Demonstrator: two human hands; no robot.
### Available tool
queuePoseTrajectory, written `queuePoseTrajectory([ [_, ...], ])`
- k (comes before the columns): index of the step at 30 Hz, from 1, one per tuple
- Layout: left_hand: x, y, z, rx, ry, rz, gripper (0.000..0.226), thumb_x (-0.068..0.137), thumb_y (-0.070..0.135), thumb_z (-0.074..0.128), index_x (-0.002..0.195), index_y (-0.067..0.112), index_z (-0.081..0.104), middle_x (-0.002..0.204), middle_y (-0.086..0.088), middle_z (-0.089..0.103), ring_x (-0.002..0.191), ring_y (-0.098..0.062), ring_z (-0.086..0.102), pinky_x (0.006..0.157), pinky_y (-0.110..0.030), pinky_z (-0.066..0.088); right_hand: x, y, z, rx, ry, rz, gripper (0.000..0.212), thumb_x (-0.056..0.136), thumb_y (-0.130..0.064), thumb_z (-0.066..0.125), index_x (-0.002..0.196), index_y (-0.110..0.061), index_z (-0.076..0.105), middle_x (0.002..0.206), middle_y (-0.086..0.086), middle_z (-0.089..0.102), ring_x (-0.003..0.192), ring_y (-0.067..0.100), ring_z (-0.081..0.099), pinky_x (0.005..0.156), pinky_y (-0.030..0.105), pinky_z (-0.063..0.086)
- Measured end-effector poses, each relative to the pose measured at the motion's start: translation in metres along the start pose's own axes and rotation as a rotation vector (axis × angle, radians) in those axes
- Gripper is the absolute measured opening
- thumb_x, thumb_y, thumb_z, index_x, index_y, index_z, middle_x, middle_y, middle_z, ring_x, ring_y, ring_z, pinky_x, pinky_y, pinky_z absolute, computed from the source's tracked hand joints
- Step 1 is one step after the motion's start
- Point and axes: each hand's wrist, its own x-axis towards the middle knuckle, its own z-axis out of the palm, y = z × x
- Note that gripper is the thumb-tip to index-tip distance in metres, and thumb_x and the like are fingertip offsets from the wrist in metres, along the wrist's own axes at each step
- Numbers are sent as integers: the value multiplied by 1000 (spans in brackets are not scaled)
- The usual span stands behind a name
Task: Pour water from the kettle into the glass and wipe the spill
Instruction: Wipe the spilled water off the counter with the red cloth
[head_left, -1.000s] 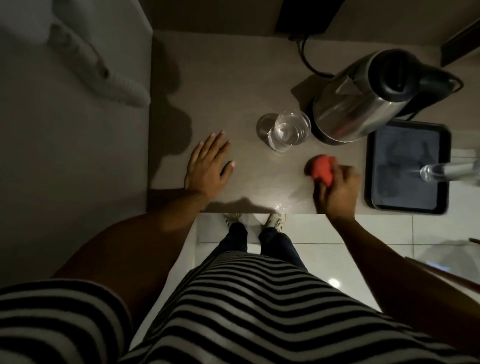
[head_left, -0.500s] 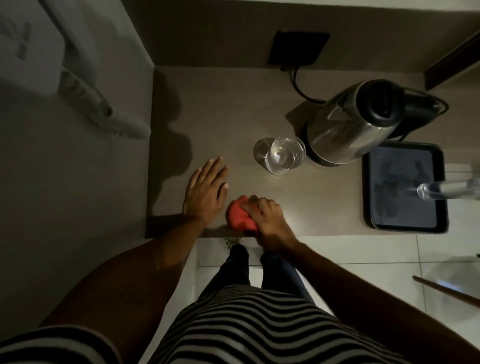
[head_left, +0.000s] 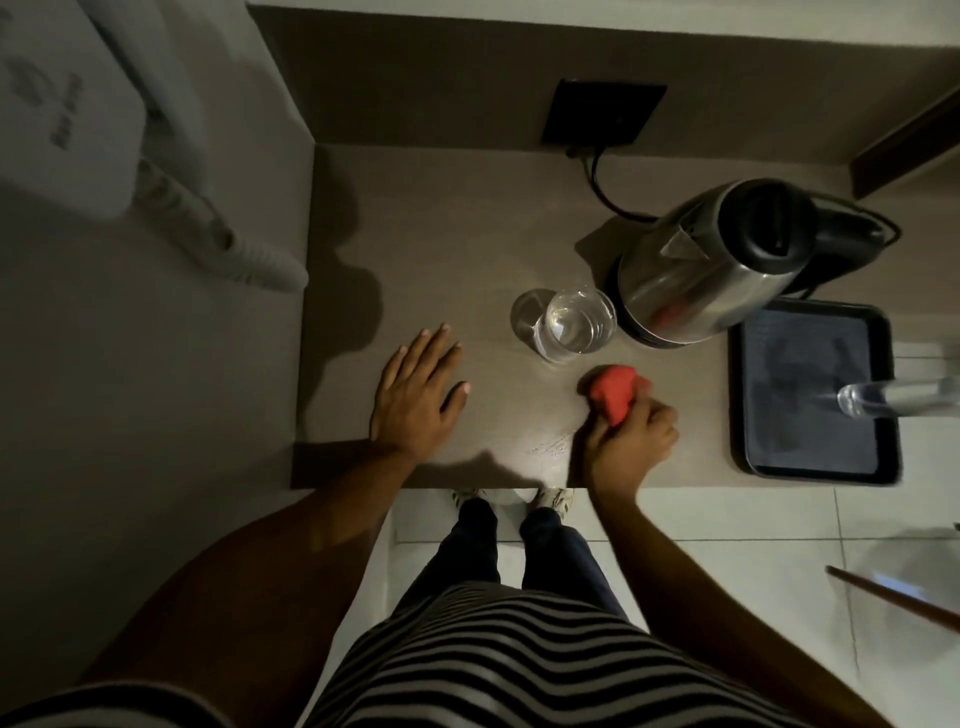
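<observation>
A steel kettle with a black lid and handle stands upright at the back right of the brown counter. Just left of it sits a clear glass holding water. My right hand is shut on a bunched red cloth, pressing it to the counter in front of the glass. A wet streak shines near the front edge, left of that hand. My left hand lies flat on the counter, fingers spread, holding nothing.
A black tray lies at the counter's right end with a clear bottle lying across it. The kettle's cord runs to a black wall socket. A grey wall borders the counter's left side. Tiled floor and my feet lie below.
My right hand has swept the red cloth from beside my left hand near the front edge back to the right, in front of the glass. My left hand stays flat.
</observation>
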Motion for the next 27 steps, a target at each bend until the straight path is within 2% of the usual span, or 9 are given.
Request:
queuePoseTrajectory([
  [5, -1, -3, 1, -26, -17, -8, 57, 97, 50, 37, 145, 21, 44, 161, 2, 32, 149, -18, 26, 119, -42, 22, -88, -26, 16, 8, -346, -440, 58, 73, -20, 74, 126, 1, 61, 110, 29, 59, 88, 42, 56, 74, 44, 50],
  [7, -2, -3, 2, -40, -7, -6, 56, 97, 50, 39, 144, 21, 46, 160, 2, 33, 148, -19, 27, 118, -41, 22, -101, -32, 14, 93, -504, -554, 55, 77, -28, 71, 125, -4, 62, 112, 25, 59, 94, 39, 56, 79, 44, 51],
  [11, -2, -5, 3, -59, 2, -7, 55, 97, 50, 39, 144, 22, 45, 159, 2, 34, 148, -18, 28, 118, -38, 20, -101, -28, -10, 392, -781, -441, 66, 85, -58, 53, 131, -11, 59, 120, 14, 52, 111, 24, 51, 94, 32, 46],
  [13, -2, -4, 4, -52, 7, -1, 55, 97, 50, 39, 144, 22, 46, 159, 1, 35, 147, -19, 29, 118, -38, 21, -82, -16, -31, 532, -672, -207, 70, 80, -70, 55, 125, -16, 58, 113, 7, 53, 100, 14, 59, 82, 25, 52],
  [15, -1, -3, 4, -35, 7, 6, 56, 97, 51, 38, 144, 22, 45, 159, 0, 35, 147, -20, 30, 118, -39, 22, -46, 6, -54, 589, -443, -31, 60, 79, -61, 63, 116, -15, 54, 105, 10, 57, 90, 27, 65, 75, 43, 56],
  [18, -2, -2, 4, 18, -26, 22, 60, 96, 53, 35, 147, 22, 41, 161, -3, 31, 149, -22, 27, 118, -42, 22, 22, 58, -93, 372, -86, -5, 60, 86, -56, 56, 118, -6, 54, 106, 19, 57, 93, 37, 58, 81, 52, 50],
  [21, -2, 0, 3, 54, -57, 24, 63, 96, 56, 33, 148, 20, 39, 162, -4, 28, 150, -23, 25, 119, -44, 23, 78, 107, -124, 142, 107, 48, 53, 92, -41, 49, 133, -7, 49, 122, 25, 52, 109, 41, 51, 100, 53, 43],
  [23, -1, 2, 1, 68, -83, 25, 64, 96, 55, 32, 149, 20, 38, 163, -4, 27, 150, -24, 24, 119, -44, 22, 98, 131, -134, -29, 124, 137, 62, 90, -43, 44, 143, -12, 42, 134, 30, 44, 116, 48, 45, 100, 52, 39],
  [27, -1, 6, -3, 110, -118, 23, 65, 95, 54, 29, 150, 19, 37, 164, -5, 23, 151, -25, 21, 120, -45, 20, 99, 145, -125, -293, -133, 110, 80, 86, -63, 26, 154, -21, 21, 156, 23, 24, 133, 53, 31, 105, 68, 28],
])
